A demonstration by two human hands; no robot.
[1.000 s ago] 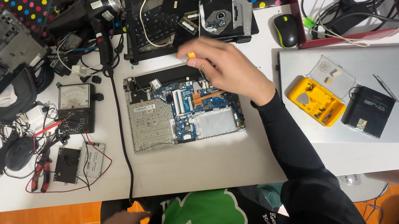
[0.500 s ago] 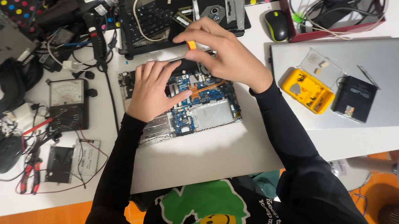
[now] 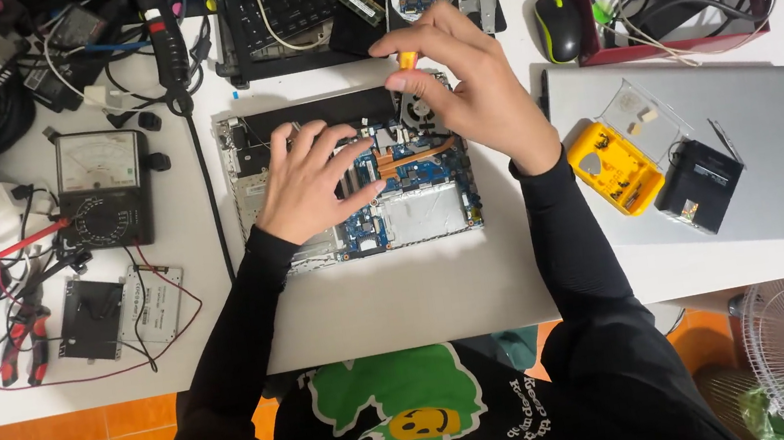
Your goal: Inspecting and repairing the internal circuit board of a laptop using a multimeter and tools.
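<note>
Left hand (image 3: 311, 182) is now down flat, fingers spread, on the opened laptop base with blue circuit board and copper heat pipe (image 3: 350, 170); a second ago it was off the bench by the lap. So the chassis is braced. Right hand (image 3: 471, 89) is pinched shut on a small orange-handled screwdriver (image 3: 407, 60), held upright over the black round fan, just ahead of the left fingertips. Board glossy, bare metal plate matte. Yellow plastic bit case (image 3: 614, 167) sits right of the right wrist on a grey laptop lid (image 3: 766, 151); black analog multimeter (image 3: 102, 187) left of the left hand.
</note>
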